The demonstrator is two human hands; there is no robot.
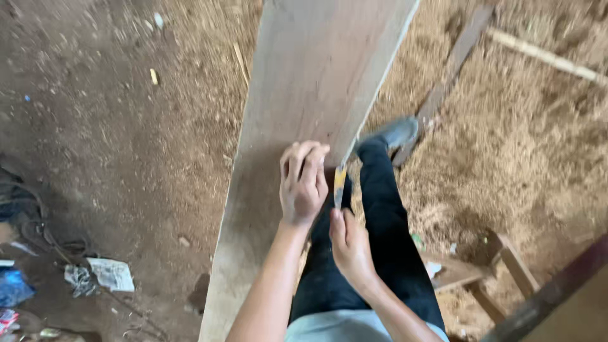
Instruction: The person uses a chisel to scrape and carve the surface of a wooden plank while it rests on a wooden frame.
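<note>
Board: a long, wide wooden plank point(304, 82) runs away from me over the sawdust floor point(525, 145), its near end by my left forearm and its far end out of view at the top.
Left hand: my left hand point(303, 183) lies on the plank's right edge, fingers curled over it, pressing the board and gripping nothing else.
Right hand: my right hand point(349, 248) is closed around the handle of a slim tool.
Tool: a narrow yellowish blade point(339, 185) points up from my right hand and meets the plank's right edge just beside my left fingers; I cannot tell whether it is a saw, a knife or a marking tool.
Work done: I judge it barely begun, since I see no cut or line on the plank's face, and its right edge looks whole beyond the blade.
Work left: by my reading, nearly the full right edge ahead of the blade is untouched.
Leg: my leg in dark trousers point(386, 221) stands just right of the plank, grey shoe point(396, 134) planted on the floor.
Floor, right side: a dark wooden strip point(453, 63), a pale stick point(544, 57) and a low wooden stool point(487, 272).
Floor, left side: crumpled paper point(113, 273) and dark cables point(25, 209), well apart from the plank.
</note>
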